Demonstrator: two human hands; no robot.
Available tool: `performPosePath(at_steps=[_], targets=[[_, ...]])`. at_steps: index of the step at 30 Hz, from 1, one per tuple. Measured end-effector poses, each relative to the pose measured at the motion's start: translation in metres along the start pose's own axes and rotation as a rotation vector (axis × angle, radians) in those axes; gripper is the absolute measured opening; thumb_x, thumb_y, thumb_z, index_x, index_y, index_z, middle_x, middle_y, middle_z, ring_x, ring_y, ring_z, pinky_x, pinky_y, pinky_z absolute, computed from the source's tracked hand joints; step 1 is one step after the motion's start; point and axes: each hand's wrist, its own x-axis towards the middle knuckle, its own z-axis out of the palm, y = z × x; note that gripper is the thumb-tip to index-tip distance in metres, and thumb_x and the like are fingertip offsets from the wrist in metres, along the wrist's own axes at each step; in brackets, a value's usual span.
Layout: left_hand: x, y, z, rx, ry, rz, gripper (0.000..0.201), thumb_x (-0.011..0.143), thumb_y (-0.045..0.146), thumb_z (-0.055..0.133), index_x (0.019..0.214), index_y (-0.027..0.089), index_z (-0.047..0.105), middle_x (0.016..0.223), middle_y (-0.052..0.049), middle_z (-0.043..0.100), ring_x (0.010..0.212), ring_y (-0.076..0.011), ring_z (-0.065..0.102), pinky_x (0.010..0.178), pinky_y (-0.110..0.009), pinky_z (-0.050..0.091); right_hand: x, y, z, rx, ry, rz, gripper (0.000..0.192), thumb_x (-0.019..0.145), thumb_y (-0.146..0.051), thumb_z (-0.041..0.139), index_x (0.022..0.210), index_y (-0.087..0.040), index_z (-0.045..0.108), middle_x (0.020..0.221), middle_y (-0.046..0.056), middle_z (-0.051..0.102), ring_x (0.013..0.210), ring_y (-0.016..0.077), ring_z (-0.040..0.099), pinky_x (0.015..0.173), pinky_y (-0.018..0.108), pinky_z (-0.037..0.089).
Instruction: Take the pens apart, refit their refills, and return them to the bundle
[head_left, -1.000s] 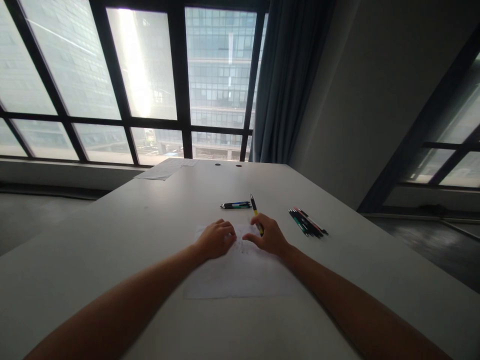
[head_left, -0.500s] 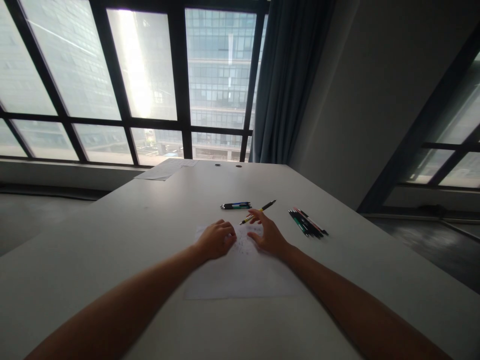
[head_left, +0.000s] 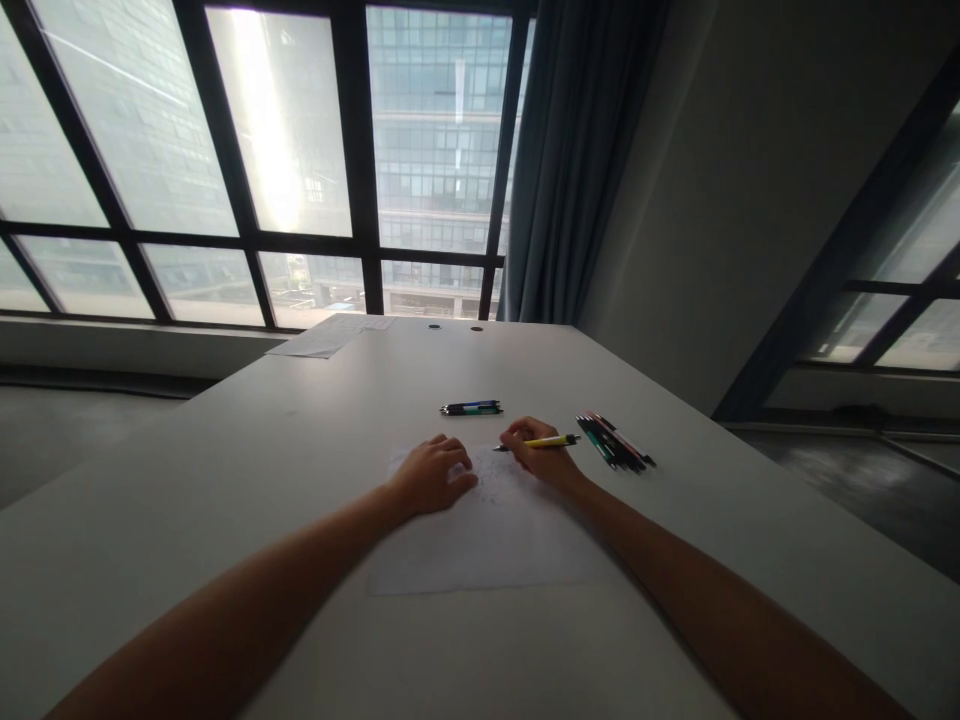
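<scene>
A white sheet of paper (head_left: pixel 480 550) with small scribbled marks near its upper middle lies on the table. My left hand (head_left: pixel 435 474) rests on the paper's upper left part, palm down, with the fingers a little curved and the thumb apart; nothing shows in it. In my right hand (head_left: pixel 538 455), at the paper's upper right, is a yellow and black pen (head_left: pixel 551 441), gripped between thumb and fingers. Its tip points left, close to the paper near the marks, and its rear end points right. Whether the tip touches the paper I cannot tell.
Beyond the paper lies a small group of pens (head_left: pixel 471 408). A larger bunch of pens (head_left: pixel 613 442) is to the right of my right hand. Other paper sheets (head_left: pixel 322 338) lie at the white table's (head_left: pixel 225 480) far left edge, before windows and a dark curtain (head_left: pixel 577 170).
The pen has turned in my right hand: its rear end now points right instead of up and away, and the fingers have closed on it. My left hand has barely moved.
</scene>
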Motion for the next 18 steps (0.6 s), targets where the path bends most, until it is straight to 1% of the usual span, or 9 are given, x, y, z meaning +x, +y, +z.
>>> performPosePath(at_steps=[2, 4, 7, 10, 14, 18], targets=[[0.0001, -0.0018, -0.0020, 0.012, -0.025, -0.014, 0.030, 0.085, 0.046, 0.061, 0.101, 0.022, 0.070, 0.108, -0.007, 0.067, 0.100, -0.0243, 0.058, 0.093, -0.039, 0.048, 0.0000, 0.0002, -0.0008, 0.084, -0.146, 0.087, 0.045, 0.072, -0.059, 0.066, 0.084, -0.016, 0.062, 0.063, 0.001, 0.062, 0.050, 0.0129, 0.056, 0.044, 0.024, 0.044], [0.0001, -0.0039, -0.0026, 0.035, -0.046, -0.034, 0.033, 0.085, 0.048, 0.061, 0.106, 0.024, 0.070, 0.112, -0.007, 0.066, 0.104, -0.0249, 0.057, 0.095, -0.041, 0.047, -0.0007, 0.0005, -0.0022, 0.066, -0.219, 0.124, 0.039, 0.070, -0.051, 0.070, 0.081, -0.015, 0.063, 0.064, 0.002, 0.064, 0.051, 0.0125, 0.058, 0.045, 0.023, 0.045], [0.0000, -0.0059, -0.0010, 0.068, -0.045, -0.064, 0.030, 0.088, 0.043, 0.058, 0.110, 0.027, 0.070, 0.114, -0.006, 0.064, 0.106, -0.0247, 0.056, 0.096, -0.042, 0.046, -0.0021, 0.0013, -0.0039, -0.028, -0.223, 0.148, 0.025, 0.066, -0.035, 0.073, 0.075, -0.016, 0.059, 0.055, -0.002, 0.061, 0.045, 0.0102, 0.053, 0.043, 0.021, 0.042], [-0.0005, -0.0057, 0.0012, 0.084, -0.035, -0.084, 0.029, 0.087, 0.041, 0.058, 0.110, 0.027, 0.070, 0.115, -0.007, 0.064, 0.107, -0.0264, 0.055, 0.095, -0.045, 0.046, -0.0027, 0.0020, -0.0041, -0.136, -0.228, 0.136, 0.016, 0.068, -0.028, 0.067, 0.066, -0.017, 0.054, 0.052, -0.002, 0.061, 0.042, 0.0090, 0.049, 0.041, 0.020, 0.036], [-0.0014, -0.0041, 0.0014, 0.084, -0.031, -0.079, 0.029, 0.087, 0.039, 0.058, 0.110, 0.025, 0.069, 0.116, -0.008, 0.063, 0.106, -0.0281, 0.055, 0.092, -0.047, 0.046, -0.0011, 0.0038, -0.0033, -0.270, -0.232, 0.048, 0.014, 0.067, -0.023, 0.063, 0.059, -0.017, 0.053, 0.052, -0.002, 0.059, 0.048, 0.0095, 0.050, 0.046, 0.020, 0.035], [-0.0020, -0.0041, 0.0017, 0.086, -0.021, -0.084, 0.028, 0.086, 0.038, 0.058, 0.109, 0.025, 0.069, 0.115, -0.008, 0.063, 0.106, -0.0278, 0.055, 0.093, -0.047, 0.046, 0.0019, 0.0082, -0.0029, -0.301, -0.250, -0.005, 0.014, 0.063, -0.019, 0.063, 0.056, -0.017, 0.051, 0.051, -0.004, 0.055, 0.050, 0.0089, 0.046, 0.046, 0.020, 0.032]])
